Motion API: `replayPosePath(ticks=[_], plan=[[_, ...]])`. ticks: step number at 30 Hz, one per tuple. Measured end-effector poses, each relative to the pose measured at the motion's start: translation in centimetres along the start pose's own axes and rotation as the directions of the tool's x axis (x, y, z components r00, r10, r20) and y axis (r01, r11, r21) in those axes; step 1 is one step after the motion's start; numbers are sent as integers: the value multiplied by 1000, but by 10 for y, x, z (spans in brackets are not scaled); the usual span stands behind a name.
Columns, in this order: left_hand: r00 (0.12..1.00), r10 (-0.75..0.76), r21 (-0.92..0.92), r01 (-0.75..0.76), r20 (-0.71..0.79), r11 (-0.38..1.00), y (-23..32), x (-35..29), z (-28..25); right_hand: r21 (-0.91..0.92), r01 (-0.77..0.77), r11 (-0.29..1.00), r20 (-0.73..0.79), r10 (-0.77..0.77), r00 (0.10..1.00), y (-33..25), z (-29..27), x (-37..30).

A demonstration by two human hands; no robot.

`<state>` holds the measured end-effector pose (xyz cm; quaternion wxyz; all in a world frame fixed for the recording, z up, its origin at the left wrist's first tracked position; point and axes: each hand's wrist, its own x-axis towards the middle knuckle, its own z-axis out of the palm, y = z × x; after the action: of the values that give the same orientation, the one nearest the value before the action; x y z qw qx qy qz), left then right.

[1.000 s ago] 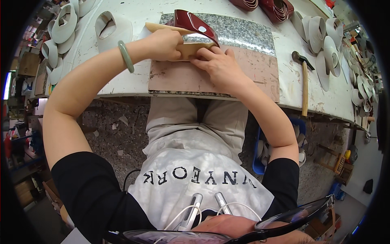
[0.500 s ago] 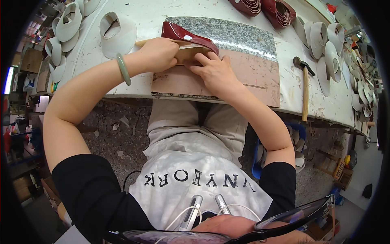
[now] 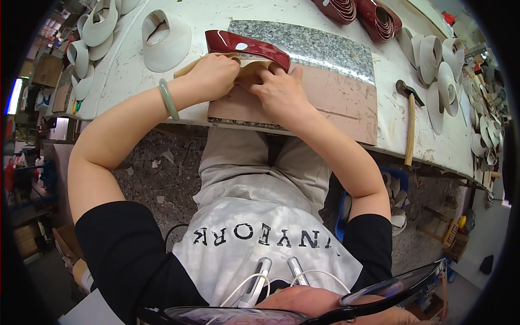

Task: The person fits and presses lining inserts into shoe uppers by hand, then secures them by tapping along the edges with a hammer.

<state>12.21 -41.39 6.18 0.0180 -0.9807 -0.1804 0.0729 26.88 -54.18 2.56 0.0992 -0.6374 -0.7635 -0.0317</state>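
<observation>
Now at the white bench (image 3: 200, 21): 1 glossy red piece (image 3: 265, 50), 1 hammer (image 3: 410, 124)

At the bench's near edge, a stone-and-pink board (image 3: 325, 103). Held across the board's left edge, the glossy red piece, tan layer (image 3: 187, 68) on its near side. Right of the board, by the bench's near edge, the hammer. Left hand (image 3: 216, 76) curled, pinching the tan layer; right hand (image 3: 281, 95) with fingers bent against it, cannot tell whether pinching.
</observation>
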Motion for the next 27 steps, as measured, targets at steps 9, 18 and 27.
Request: replayPosePath(ticks=[9,18,27], plan=[[734,471,428,-268,-489,863,26,27,-18,-157,-73,985,-311,21,950,42,-9,-28],[761,628,680,-376,-162,630,59,48,-29,-66,-123,990,-139,113,984,75,-27,-103],[768,544,342,-438,-339,831,83,58,6,-318,-83,944,195,151,969,80,-48,-68]])
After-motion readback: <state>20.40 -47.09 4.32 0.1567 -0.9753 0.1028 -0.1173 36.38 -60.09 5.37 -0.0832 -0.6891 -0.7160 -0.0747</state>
